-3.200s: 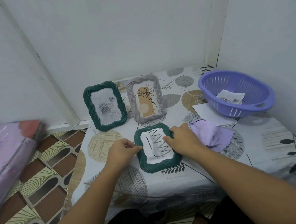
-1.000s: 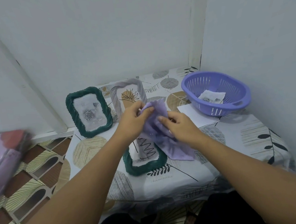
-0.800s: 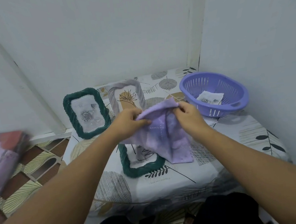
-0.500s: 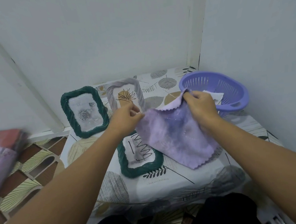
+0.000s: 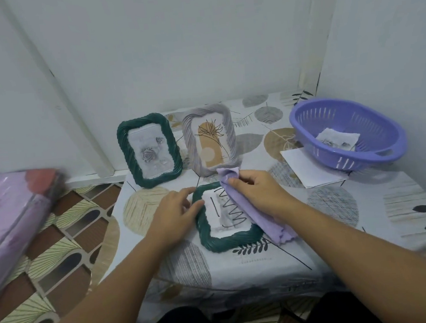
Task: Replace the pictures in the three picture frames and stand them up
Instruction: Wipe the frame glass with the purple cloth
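Observation:
A dark green frame [image 5: 230, 240] with a zigzag drawing lies flat on the table, face up. My left hand [image 5: 176, 208] rests on its left edge, thumb touching the rim. My right hand [image 5: 257, 189] grips a lilac cloth [image 5: 247, 210] and holds it against the right side of the frame's glass. Behind them a second green frame [image 5: 149, 150] with a rose picture and a grey frame [image 5: 209, 139] with a plant drawing stand upright near the wall.
A purple basket [image 5: 377, 150] with a loose picture [image 5: 338, 137] inside stands at the back right, a white sheet [image 5: 308, 167] partly under it. The table [image 5: 343, 227] fills a wall corner. A lilac bundle [image 5: 7, 222] lies on the floor at left.
The cloth, held spread in the air between both hands, has come down onto the flat frame. My left hand let go of it and went to the frame's left edge.

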Demonstrator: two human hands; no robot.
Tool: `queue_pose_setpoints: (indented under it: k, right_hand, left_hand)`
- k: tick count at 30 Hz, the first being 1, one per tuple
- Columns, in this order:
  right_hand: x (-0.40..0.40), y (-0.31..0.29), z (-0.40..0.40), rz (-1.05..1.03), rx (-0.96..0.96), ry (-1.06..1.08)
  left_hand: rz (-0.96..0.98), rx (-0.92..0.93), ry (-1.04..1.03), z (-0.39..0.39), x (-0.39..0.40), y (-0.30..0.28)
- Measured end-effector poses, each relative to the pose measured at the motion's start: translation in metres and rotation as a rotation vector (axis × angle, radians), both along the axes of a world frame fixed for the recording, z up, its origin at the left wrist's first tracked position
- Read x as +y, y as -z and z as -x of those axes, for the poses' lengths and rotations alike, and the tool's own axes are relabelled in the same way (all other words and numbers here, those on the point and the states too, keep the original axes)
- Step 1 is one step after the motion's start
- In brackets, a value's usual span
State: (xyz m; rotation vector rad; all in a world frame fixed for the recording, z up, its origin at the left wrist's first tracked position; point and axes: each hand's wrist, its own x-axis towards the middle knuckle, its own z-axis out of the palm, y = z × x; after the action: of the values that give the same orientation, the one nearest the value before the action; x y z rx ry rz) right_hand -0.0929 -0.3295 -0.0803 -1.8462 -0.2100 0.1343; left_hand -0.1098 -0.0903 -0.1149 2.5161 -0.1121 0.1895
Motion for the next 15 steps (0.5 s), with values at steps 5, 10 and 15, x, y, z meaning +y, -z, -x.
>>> queue_pose_setpoints:
  k: [5,10,15]
  right_hand:
    - [0.007,0.012,-0.015,0.358,-0.130,-0.056]
    - [0.021,0.014,-0.020,0.505,-0.183,-0.087]
    - [0.022,0.017,-0.026,0.608,-0.199,-0.177]
  left_hand:
    - [-0.007,-0.065,-0.043,0.001,0.001,0.016]
    - [0.000,-0.064,-0.058,0.002,0.000,0.016]
    - [0.002,-0.067,-0.068,0.000,0.000,0.020]
